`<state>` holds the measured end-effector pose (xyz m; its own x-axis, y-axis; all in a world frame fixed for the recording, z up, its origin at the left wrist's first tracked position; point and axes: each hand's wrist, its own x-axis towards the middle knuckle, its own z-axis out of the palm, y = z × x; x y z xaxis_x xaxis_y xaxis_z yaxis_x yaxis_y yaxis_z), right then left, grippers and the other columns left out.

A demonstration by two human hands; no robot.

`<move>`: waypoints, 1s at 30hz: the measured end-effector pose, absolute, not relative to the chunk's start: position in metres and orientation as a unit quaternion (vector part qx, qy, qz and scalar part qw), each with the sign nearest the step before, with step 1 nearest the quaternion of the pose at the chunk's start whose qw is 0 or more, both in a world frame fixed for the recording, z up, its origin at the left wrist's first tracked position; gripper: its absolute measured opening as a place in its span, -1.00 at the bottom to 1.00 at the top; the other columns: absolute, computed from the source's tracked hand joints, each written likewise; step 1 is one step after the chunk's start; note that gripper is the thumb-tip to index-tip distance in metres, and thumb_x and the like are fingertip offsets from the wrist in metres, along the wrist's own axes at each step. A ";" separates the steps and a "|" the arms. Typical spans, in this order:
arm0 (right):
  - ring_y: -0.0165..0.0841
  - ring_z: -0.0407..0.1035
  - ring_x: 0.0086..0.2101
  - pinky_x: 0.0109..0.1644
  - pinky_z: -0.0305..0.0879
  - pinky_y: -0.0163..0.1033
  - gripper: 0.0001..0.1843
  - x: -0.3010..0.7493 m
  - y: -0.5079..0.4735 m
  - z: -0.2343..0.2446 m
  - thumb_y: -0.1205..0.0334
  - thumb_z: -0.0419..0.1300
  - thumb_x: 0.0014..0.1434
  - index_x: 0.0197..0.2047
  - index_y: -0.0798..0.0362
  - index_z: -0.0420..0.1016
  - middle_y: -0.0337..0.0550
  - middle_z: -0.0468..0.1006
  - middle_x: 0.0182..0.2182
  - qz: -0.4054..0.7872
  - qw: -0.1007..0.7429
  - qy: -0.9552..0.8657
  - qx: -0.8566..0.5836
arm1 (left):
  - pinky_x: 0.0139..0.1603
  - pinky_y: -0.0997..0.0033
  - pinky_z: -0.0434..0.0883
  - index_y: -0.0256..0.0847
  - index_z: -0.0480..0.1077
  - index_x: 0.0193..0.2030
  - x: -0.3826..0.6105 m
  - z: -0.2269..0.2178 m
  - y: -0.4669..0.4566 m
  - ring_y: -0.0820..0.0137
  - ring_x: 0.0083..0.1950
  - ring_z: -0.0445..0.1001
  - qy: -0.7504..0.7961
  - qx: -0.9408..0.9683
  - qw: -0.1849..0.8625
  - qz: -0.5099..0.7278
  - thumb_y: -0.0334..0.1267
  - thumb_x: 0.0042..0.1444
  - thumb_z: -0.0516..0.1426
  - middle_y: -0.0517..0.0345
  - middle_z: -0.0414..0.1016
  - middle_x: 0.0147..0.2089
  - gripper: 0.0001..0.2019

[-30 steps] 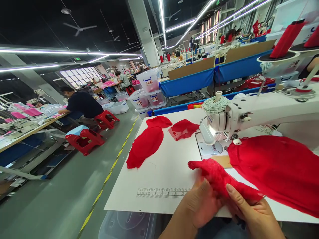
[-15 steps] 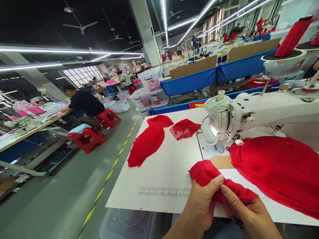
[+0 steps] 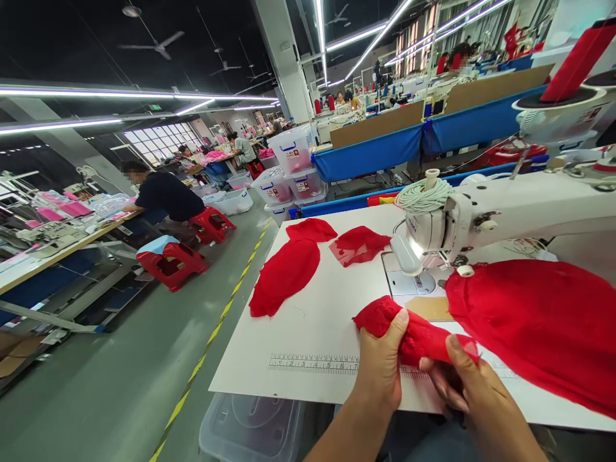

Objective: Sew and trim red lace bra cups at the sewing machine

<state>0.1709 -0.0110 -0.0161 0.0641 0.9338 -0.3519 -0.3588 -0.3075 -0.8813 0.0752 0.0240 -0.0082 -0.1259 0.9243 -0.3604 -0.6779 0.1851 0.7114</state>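
Note:
A piece of red fabric [image 3: 423, 337] stretches between my two hands over the front of the white sewing table [image 3: 327, 333]. My left hand [image 3: 382, 362] grips its left part, thumb on top. Farther right, my right hand [image 3: 474, 385] pinches the other end, and some of its fingers are hidden under the cloth. Behind my hands stands a white sewing machine [image 3: 428, 231], its needle plate [image 3: 409, 282] bare in front of the head. A large red fabric piece [image 3: 534, 327] lies right of my hands. At the back left rest more red pieces [image 3: 289, 273].
A ruler scale [image 3: 312, 364] is printed along the table's front edge. Red thread cones [image 3: 577, 64] stand at upper right. A clear plastic bin [image 3: 250, 423] sits below the table. Left of the aisle, a person [image 3: 168, 196] sits near red stools [image 3: 171, 263].
My hands have moved apart, drawing the red fabric out between them. The left hand has shifted slightly left and up. The view has tilted a little.

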 end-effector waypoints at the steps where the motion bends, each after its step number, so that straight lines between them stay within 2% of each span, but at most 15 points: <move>1: -0.58 -0.08 -0.68 -0.60 -0.12 -0.43 -0.35 0.171 -0.011 -0.015 -0.38 0.26 -0.08 -0.59 0.13 0.49 -0.36 0.12 -0.77 0.624 0.515 -0.290 -0.511 | -0.27 0.43 0.40 -0.27 0.44 -0.42 0.074 -0.008 0.024 0.45 -0.42 0.43 0.418 0.159 0.639 0.625 -0.20 -0.22 0.43 0.20 0.49 -0.46 -0.69; 4: -0.60 -0.14 -0.67 -0.56 -0.19 -0.41 -0.36 0.171 -0.012 -0.017 -0.36 0.27 -0.05 -0.55 0.15 0.49 -0.41 0.04 -0.74 0.632 0.504 -0.310 -0.501 | -0.26 0.44 0.39 -0.25 0.41 -0.42 0.073 -0.007 0.024 0.48 -0.43 0.41 0.407 0.187 0.637 0.627 -0.18 -0.15 0.40 0.23 0.47 -0.47 -0.70; 7: -0.57 -0.11 -0.66 -0.59 -0.12 -0.39 -0.38 0.172 -0.011 -0.025 -0.34 0.30 -0.08 -0.56 0.16 0.51 -0.41 0.02 -0.73 0.641 0.493 -0.317 -0.495 | -0.27 0.45 0.40 -0.25 0.41 -0.41 0.074 -0.007 0.024 0.47 -0.42 0.43 0.413 0.185 0.632 0.629 -0.18 -0.16 0.41 0.23 0.48 -0.46 -0.70; 10: -0.48 0.10 -0.64 -0.59 0.12 -0.36 -0.51 0.175 -0.008 -0.036 -0.21 0.39 -0.11 -0.51 0.11 0.54 -0.30 0.24 -0.70 0.634 0.496 -0.321 -0.499 | -0.25 0.43 0.41 -0.25 0.43 -0.36 0.075 -0.007 0.023 0.43 -0.37 0.47 0.404 0.190 0.630 0.635 -0.19 -0.14 0.40 0.19 0.51 -0.40 -0.71; 13: -0.39 0.30 -0.58 -0.54 0.29 -0.33 -0.62 0.180 -0.004 -0.047 -0.09 0.43 -0.11 -0.49 0.07 0.54 -0.21 0.46 -0.59 0.629 0.506 -0.318 -0.497 | -0.21 0.43 0.41 -0.25 0.48 -0.23 0.073 -0.008 0.021 0.43 -0.33 0.49 0.366 0.182 0.683 0.605 -0.14 -0.09 0.38 0.14 0.55 -0.31 -0.67; 16: -0.38 0.29 -0.66 -0.59 0.32 -0.30 -0.64 0.184 -0.002 -0.051 -0.09 0.39 -0.06 -0.52 0.07 0.56 -0.22 0.44 -0.66 0.617 0.515 -0.341 -0.489 | -0.18 0.45 0.41 -0.31 0.50 -0.23 0.070 -0.010 0.015 0.44 -0.31 0.48 0.334 0.170 0.757 0.535 -0.17 -0.20 0.44 0.09 0.55 -0.31 -0.60; 18: -0.32 0.34 -0.64 -0.58 0.36 -0.27 -0.66 0.183 -0.003 -0.049 -0.08 0.39 -0.05 -0.50 0.06 0.60 -0.20 0.45 -0.67 0.606 0.522 -0.362 -0.479 | -0.14 0.42 0.41 -0.33 0.51 -0.24 0.071 -0.011 0.011 0.41 -0.27 0.50 0.330 0.169 0.763 0.530 -0.23 -0.25 0.46 0.06 0.55 -0.30 -0.59; 21: -0.22 0.47 -0.49 -0.40 0.47 -0.22 -0.69 0.176 -0.009 -0.042 -0.06 0.38 -0.04 -0.38 0.02 0.67 -0.14 0.57 -0.56 0.567 0.556 -0.367 -0.484 | -0.07 0.36 0.42 -0.29 0.50 -0.22 0.078 -0.011 0.010 0.35 -0.21 0.52 0.330 0.162 0.737 0.567 -0.22 -0.16 0.42 0.07 0.56 -0.29 -0.64; 24: -0.27 0.48 -0.40 -0.14 0.46 -0.23 -0.75 0.166 -0.016 -0.037 -0.04 0.38 -0.02 -0.33 -0.07 0.69 -0.18 0.62 -0.47 0.503 0.613 -0.348 -0.501 | -0.06 0.34 0.43 -0.26 0.48 -0.32 0.083 -0.012 0.015 0.37 -0.26 0.52 0.344 0.137 0.714 0.594 -0.25 -0.20 0.43 0.13 0.55 -0.35 -0.69; 25: -0.29 0.46 -0.42 -0.14 0.45 -0.25 -0.76 0.164 -0.018 -0.036 -0.03 0.39 -0.03 -0.34 -0.08 0.68 -0.21 0.61 -0.48 0.492 0.622 -0.343 -0.504 | -0.07 0.34 0.44 -0.26 0.47 -0.34 0.084 -0.012 0.017 0.38 -0.27 0.52 0.349 0.126 0.710 0.599 -0.26 -0.23 0.44 0.14 0.54 -0.36 -0.68; 26: -0.32 0.44 -0.45 -0.20 0.45 -0.27 -0.76 0.163 -0.018 -0.037 -0.04 0.39 -0.04 -0.35 -0.08 0.68 -0.22 0.60 -0.50 0.492 0.623 -0.337 -0.506 | -0.09 0.35 0.44 -0.26 0.47 -0.35 0.083 -0.013 0.020 0.39 -0.29 0.51 0.352 0.111 0.709 0.601 -0.27 -0.26 0.45 0.14 0.54 -0.36 -0.66; 28: -0.38 0.32 -0.57 -0.45 0.39 -0.31 -0.72 0.163 -0.016 -0.040 -0.06 0.41 -0.08 -0.43 -0.02 0.63 -0.24 0.51 -0.60 0.525 0.603 -0.322 -0.507 | -0.13 0.38 0.45 -0.28 0.48 -0.33 0.081 -0.012 0.025 0.39 -0.29 0.52 0.354 0.075 0.710 0.604 -0.27 -0.30 0.46 0.11 0.55 -0.34 -0.63; 30: -0.47 0.11 -0.69 -0.65 0.17 -0.35 -0.58 0.166 -0.010 -0.042 -0.13 0.43 -0.15 -0.61 0.05 0.49 -0.30 0.30 -0.75 0.589 0.563 -0.296 -0.499 | -0.16 0.39 0.46 -0.28 0.49 -0.30 0.077 -0.010 0.028 0.37 -0.27 0.53 0.354 0.060 0.701 0.616 -0.28 -0.32 0.46 0.08 0.57 -0.30 -0.60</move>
<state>0.1664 -0.0101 -0.0420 0.1319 0.9581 -0.2542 -0.3687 -0.1906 -0.9098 0.0775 0.0277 -0.0099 -0.0094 0.9067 -0.4216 -0.8215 0.2333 0.5203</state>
